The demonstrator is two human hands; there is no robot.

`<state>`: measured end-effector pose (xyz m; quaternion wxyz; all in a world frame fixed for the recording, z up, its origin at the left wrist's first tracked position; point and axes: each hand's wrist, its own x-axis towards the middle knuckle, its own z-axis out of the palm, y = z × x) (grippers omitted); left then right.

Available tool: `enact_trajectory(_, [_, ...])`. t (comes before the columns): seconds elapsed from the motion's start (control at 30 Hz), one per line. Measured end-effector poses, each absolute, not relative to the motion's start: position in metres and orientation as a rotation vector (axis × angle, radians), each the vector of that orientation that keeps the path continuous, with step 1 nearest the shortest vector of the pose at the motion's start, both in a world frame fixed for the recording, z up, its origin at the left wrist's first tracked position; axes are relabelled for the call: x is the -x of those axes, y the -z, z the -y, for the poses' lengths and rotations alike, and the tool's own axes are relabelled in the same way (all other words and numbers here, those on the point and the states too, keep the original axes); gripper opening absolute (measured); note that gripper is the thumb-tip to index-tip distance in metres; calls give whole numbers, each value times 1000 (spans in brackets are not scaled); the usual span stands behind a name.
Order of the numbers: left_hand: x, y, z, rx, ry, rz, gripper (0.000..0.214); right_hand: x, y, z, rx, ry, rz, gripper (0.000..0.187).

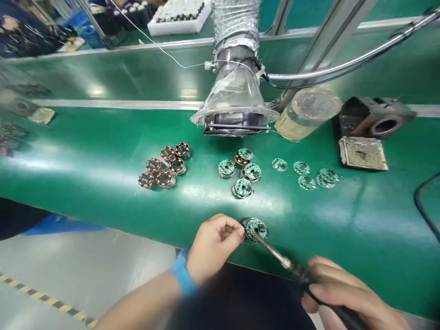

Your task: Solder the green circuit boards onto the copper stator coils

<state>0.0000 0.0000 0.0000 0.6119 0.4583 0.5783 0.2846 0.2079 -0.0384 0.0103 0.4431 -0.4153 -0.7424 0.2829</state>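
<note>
The board (261, 226) sits on top of a coil (251, 241) at the near edge of the counter (113, 201), between the two hands. The left hand (243, 230) has thumb and forefinger drawn up to the coil's left rim; whether they clamp the rim, pinch a wire or just rest against it, I cannot tell. The right hand (338, 288) is wrapped around the black handle of an iron (275, 253), whose tip meets the board.

The board looks thin, stiff and light, likely fragile around its small parts, so the outer edge is the safer hold. The coil is probably dense for its size and rigid, with a smooth side that gives a good pinch; its fine wires look easily bent. As for the iron, the metal shaft is presumably hot, leaving only the handle to grasp.

Bare coils (169, 181) stand far left, their thin wires sticking out, while boarded coils (251, 172) stand in the middle and loose boards (301, 167) lie to the right, flat enough to be awkward to pick up.
</note>
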Motion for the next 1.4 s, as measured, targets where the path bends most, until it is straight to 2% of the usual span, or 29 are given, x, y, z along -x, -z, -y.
enact_trajectory(0.17, [-1, -1, -1, -1023, -673, -1335, 11, -212, -4, 34, 1050, -647, 1893, 25])
enact_trajectory(0.33, [-1, -2, 0, -980, -716, -1336, 11, -180, 13, 14, 1176, -437, 1974, 25])
enact_trajectory(0.53, [-7, 2, 0, -962, -861, -1395, 9, -170, 24, 14, 1234, -479, 1894, 34])
enact_trajectory(0.63, [-10, 6, -2, -1223, -1006, -1452, 8, -171, 21, 15, 1265, -466, 1906, 32])
enact_trajectory(0.73, [-5, 11, -4, -1765, -1101, -1359, 16, -171, 17, 15, 1288, -432, 1922, 30])
enact_trajectory(0.83, [9, 12, -6, -2399, -981, -1082, 23, -169, 14, 14, 1316, -397, 1918, 29])
enact_trajectory(0.9, [17, 9, -7, -2594, -818, -985, 27, -168, 14, 13, 1321, -388, 1921, 29])
enact_trajectory(1.03, [18, 3, -6, -2305, -790, -1118, 29, -173, 14, 16, 1303, -372, 1943, 35])
enact_trajectory(1.2, [6, 0, -5, -1695, -921, -1319, 10, -195, 2, 28, 1217, -406, 1947, 32])
enact_trajectory(1.4, [1, -2, -6, -1557, -894, -1291, 8, -209, -18, 37, 1002, -574, 1968, 30])
